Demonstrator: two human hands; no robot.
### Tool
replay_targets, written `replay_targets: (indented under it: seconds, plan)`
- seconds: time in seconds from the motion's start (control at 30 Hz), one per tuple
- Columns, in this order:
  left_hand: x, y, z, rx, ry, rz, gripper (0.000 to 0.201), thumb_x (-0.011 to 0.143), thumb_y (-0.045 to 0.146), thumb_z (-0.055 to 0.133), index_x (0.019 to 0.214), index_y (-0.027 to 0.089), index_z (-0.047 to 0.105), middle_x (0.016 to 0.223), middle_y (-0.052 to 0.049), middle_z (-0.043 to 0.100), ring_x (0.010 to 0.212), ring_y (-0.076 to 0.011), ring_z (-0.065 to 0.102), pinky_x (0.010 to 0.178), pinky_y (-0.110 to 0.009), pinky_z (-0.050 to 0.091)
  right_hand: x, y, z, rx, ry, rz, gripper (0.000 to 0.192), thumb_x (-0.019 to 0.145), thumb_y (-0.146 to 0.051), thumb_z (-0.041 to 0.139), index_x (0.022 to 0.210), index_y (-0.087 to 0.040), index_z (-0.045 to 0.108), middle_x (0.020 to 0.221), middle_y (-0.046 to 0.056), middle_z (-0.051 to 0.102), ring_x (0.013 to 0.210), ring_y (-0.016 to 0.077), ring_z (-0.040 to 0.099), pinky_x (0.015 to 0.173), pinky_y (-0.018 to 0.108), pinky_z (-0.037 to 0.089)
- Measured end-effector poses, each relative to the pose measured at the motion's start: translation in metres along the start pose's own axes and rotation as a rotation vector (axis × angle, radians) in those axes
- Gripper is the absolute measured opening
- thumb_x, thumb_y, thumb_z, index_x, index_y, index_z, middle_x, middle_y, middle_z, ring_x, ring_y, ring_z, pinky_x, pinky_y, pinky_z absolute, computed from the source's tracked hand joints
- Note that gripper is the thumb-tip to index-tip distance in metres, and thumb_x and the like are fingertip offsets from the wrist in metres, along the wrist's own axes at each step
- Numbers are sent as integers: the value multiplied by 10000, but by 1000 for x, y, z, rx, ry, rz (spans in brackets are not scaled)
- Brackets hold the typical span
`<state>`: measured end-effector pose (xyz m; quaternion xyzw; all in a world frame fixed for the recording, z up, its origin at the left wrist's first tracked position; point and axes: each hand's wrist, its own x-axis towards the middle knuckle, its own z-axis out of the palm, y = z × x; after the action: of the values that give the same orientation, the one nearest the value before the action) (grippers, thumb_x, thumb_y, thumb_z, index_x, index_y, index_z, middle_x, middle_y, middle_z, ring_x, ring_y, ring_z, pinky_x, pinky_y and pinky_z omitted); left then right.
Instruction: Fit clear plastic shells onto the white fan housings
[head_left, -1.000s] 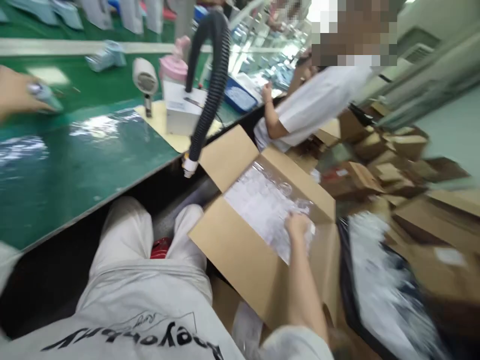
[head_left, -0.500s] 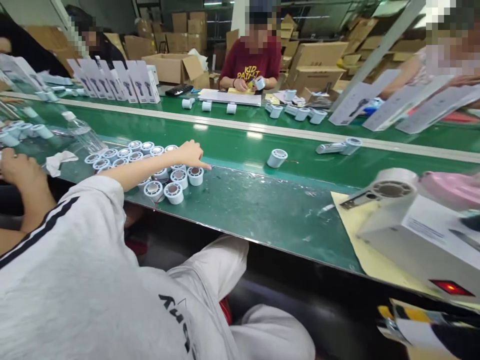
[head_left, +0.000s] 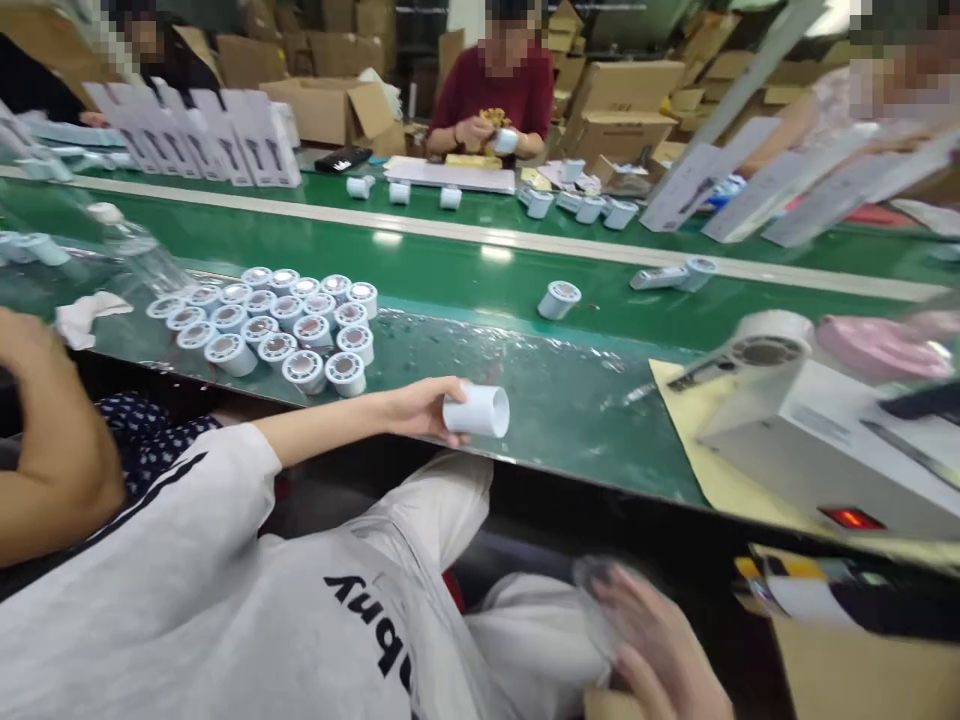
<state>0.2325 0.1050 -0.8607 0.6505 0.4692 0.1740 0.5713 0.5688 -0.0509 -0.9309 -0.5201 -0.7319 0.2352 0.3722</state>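
Observation:
My left hand [head_left: 427, 408] is closed round a pale blue cylindrical fan housing [head_left: 480, 411], held on its side over the bench's front edge with the open end facing right. Low at the right, my right hand [head_left: 664, 650] is blurred by motion beside my knee. Its fingers seem to pinch a see-through plastic piece [head_left: 596, 600], too smeared to name exactly. Left of my left hand, several similar fan housings [head_left: 304, 370] stand upright in a tight cluster on the bench [head_left: 540, 370], their grilled ends up.
One housing [head_left: 559, 300] and a handheld fan [head_left: 675, 275] lie on the green belt [head_left: 450, 262]. On the right are a white box-shaped device [head_left: 847, 460] with a lit red switch and a yellow sheet [head_left: 679, 420]. A plastic bottle [head_left: 139, 250] stands left. Co-workers sit around.
My left hand has come back from the cluster toward me and now holds a housing. My right hand has entered view at the lower right with something clear. The view has shifted slightly.

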Motion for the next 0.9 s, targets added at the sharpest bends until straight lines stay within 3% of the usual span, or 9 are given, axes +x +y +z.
replay_targets:
  seconds: [0.1,0.17,0.23,0.3,0.4,0.53,0.67,0.77,0.9]
  plan:
    - [10,-15,60,-356,-355,-87,579,893,637,268,1012,149,556,752,-73,638,555,-183,594,442,-260,425,9,-26,24,-234,54,-118,416,1007,-365,581,1415,-292,610,1343,149,596,1206,333,657,937,467,617]
    - [12,-19,86,-359,-451,-126,533,868,643,408,953,151,596,729,-45,616,553,-153,548,467,-247,416,23,-34,35,-408,91,-157,419,992,-296,595,1411,-285,626,1433,179,526,1243,363,606,950,514,602]
    - [13,-17,98,-228,-475,-46,393,844,530,600,929,152,664,810,-41,649,661,-141,572,590,-244,469,30,-34,39,-527,73,-112,391,960,-209,613,1340,-271,680,1477,193,489,1203,374,594,920,543,597]
    - [12,-13,100,-54,-417,140,239,837,388,687,915,164,721,921,-43,679,823,-154,610,764,-260,497,29,-33,38,-528,30,-35,294,914,-143,634,1159,-255,753,1459,179,509,1173,370,591,896,541,597]
    - [9,-9,99,163,-233,397,165,885,294,670,969,175,749,1005,-55,680,956,-182,624,917,-310,478,17,-33,33,-267,-34,58,53,864,-192,724,896,-229,742,1350,144,569,1184,349,601,937,518,589]
    - [10,-19,104,127,-151,437,434,778,393,845,1141,180,737,1033,-63,665,951,-201,630,904,-341,507,9,-41,28,137,-42,199,144,893,-343,734,809,-227,724,1203,111,614,1118,290,656,988,480,562]
    - [19,-39,107,126,-194,516,610,635,493,940,1162,234,773,1190,-100,608,1063,-249,626,993,-442,520,11,-46,27,284,67,342,201,885,-347,709,724,-228,725,1115,97,655,1031,263,685,922,435,565]
    - [21,-44,106,132,-280,573,596,689,478,910,1211,233,760,1382,-150,569,1179,-294,626,1083,-502,487,12,-42,29,423,126,457,261,842,-386,757,642,-227,705,1028,81,696,1007,268,708,916,428,566]
    - [14,-38,105,69,-359,537,622,765,362,855,1345,231,671,1340,-133,672,1246,-298,630,1070,-453,507,8,-36,31,655,206,506,334,817,-477,812,618,-233,699,989,71,750,1044,292,733,942,453,586]
